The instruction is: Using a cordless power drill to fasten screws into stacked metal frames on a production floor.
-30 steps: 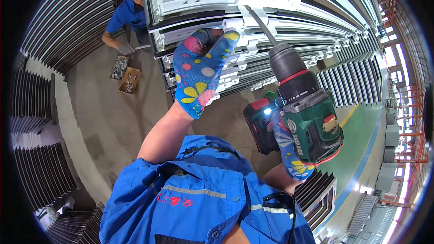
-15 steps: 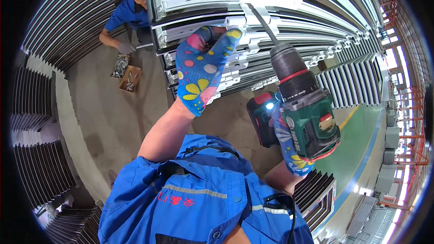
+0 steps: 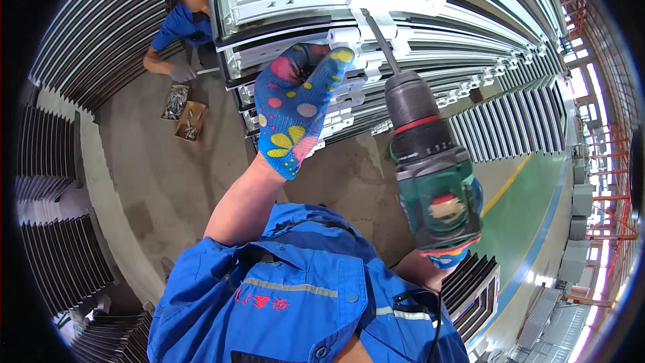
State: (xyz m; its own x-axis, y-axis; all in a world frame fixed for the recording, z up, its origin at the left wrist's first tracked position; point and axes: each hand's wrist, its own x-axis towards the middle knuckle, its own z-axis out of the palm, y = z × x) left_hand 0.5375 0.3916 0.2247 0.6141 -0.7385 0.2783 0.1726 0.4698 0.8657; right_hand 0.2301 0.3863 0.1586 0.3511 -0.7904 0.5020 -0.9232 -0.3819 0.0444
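Observation:
My left hand (image 3: 292, 104), in a blue glove with flowers and dots, is closed at the end of a white hinge (image 3: 344, 35) on a stack of white and black frames (image 3: 269, 10). Its thumb lies along the hinge's lower side; the curled fingertips are partly hidden. My right hand (image 3: 449, 258), gloved alike, grips a green and black cordless drill (image 3: 437, 181), whose body hides most of that hand. From the chuck, a long bit (image 3: 384, 44) points up, its tip at the white hinge pieces just right of my left hand.
A co-worker (image 3: 185, 27) in blue crouches at the far left beside two boxes of small metal parts (image 3: 191, 121). More stacked frames (image 3: 67, 262) line the left side. Others stand at the right (image 3: 510, 124), by a green floor strip (image 3: 531, 202).
The drill has swung left and turned more upright behind its bit; its battery and light no longer show. My left hand stays at the hinge, shifted slightly left in view.

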